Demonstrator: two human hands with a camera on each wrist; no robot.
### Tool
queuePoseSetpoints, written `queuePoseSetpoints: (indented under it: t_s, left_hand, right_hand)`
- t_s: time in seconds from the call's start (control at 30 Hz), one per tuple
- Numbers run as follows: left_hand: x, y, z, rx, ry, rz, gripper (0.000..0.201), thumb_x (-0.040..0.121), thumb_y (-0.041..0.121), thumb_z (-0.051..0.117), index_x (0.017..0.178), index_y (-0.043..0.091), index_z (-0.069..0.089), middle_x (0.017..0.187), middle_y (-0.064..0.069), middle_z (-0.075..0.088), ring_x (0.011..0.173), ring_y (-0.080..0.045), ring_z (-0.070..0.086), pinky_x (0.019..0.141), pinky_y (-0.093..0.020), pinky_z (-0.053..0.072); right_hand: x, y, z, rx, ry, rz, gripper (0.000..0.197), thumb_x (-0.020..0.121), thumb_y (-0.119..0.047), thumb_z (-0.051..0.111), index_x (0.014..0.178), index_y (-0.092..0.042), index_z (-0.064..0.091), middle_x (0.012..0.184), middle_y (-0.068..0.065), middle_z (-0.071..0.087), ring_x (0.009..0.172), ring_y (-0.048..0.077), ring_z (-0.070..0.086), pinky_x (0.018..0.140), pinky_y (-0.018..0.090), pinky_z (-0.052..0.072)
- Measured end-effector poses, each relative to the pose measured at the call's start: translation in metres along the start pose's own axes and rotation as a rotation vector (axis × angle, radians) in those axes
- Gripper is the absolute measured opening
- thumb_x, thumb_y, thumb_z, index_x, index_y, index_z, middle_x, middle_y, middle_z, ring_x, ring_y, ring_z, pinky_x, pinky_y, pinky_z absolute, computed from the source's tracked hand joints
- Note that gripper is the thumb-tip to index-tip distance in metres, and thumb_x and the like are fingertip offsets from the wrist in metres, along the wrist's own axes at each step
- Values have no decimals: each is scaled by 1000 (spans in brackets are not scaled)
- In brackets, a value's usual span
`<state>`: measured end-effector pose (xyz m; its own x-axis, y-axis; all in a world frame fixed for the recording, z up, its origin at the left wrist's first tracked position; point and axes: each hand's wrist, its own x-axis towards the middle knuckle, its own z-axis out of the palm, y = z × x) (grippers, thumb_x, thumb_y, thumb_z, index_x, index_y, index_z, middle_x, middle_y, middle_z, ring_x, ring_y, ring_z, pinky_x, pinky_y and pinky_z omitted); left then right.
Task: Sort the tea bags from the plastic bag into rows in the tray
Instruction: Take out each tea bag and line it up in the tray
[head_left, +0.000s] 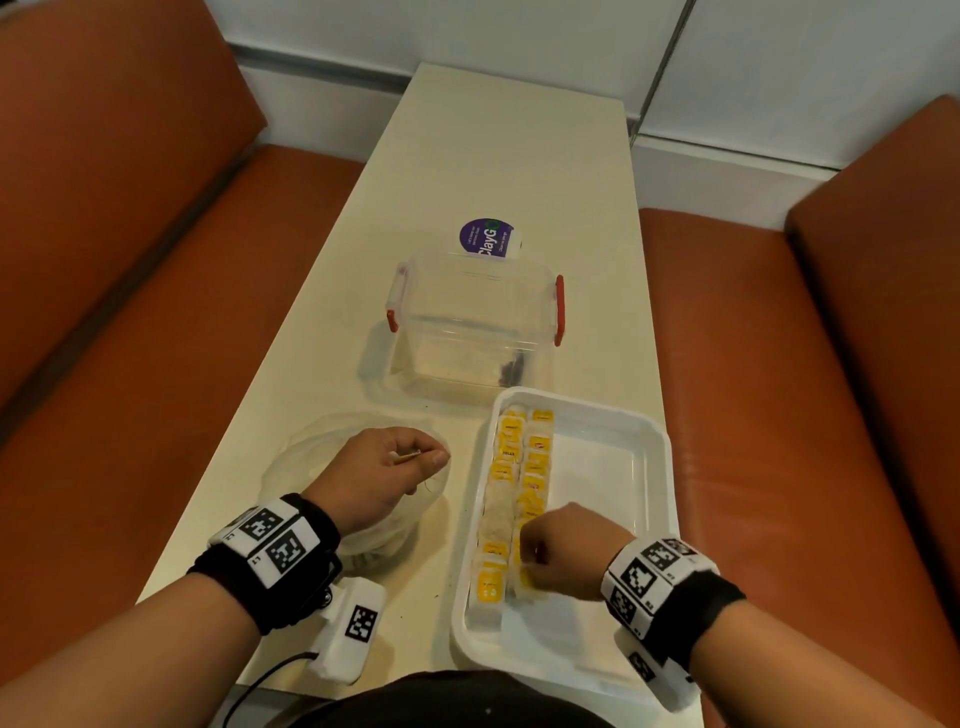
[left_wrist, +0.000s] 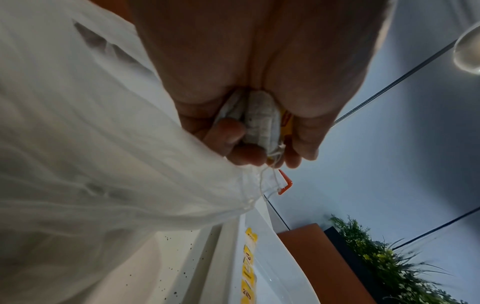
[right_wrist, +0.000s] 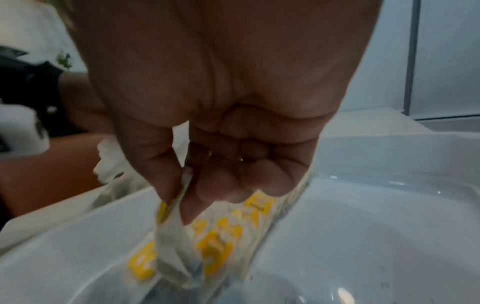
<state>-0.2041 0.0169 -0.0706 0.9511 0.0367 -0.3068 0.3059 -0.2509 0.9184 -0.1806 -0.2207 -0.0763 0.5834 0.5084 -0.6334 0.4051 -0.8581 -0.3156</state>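
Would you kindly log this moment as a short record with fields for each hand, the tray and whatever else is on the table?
left hand: over the plastic bag, gripping a bunch of tea bags
right hand: in the tray, pinching one tea bag at the near end of the second row
tray: white; two rows of yellow-tagged tea bags along its left side, right side bare
clear storage box: red latches, beyond the tray
table: cream, between orange benches

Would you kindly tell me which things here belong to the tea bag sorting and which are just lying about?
Part of the job:
tea bags in rows
white tray
plastic bag
tea bags in left hand
tea bag in right hand

Lying about:
clear lidded box
purple-labelled item
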Motion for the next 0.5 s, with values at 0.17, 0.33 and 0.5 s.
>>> queuePoseSetpoints:
  t_s: [0.17,0.33,0.5]
  left_hand:
    - [1,3,1,1,13,0,6,90,17,66,88,15,71,58,18,63,52,2,52,50,-10,41]
    - [0,5,0,22,15,-3,8,90,20,65,89,15,71,52,19,60,49,2,51,48,-9,39]
    - [-1,4,0,27,12,-3,7,90,21,66,88,17,71,57,19,62,52,3,52,52,-10,41]
  right_hand:
    - [7,-5,27,-26,-161,54,21,84,-26,64,105,-23,68,108,-4,66,90,15,58,80,26,48]
    - [17,0,34,-7,-51,137,19,85,-24,57,101,-25,68,105,-2,64,95,19,62,84,30,52]
    - [18,4,32,33,9,148,7,84,-21,54,86,-24,59,93,-3,60,87,19,60,77,28,50]
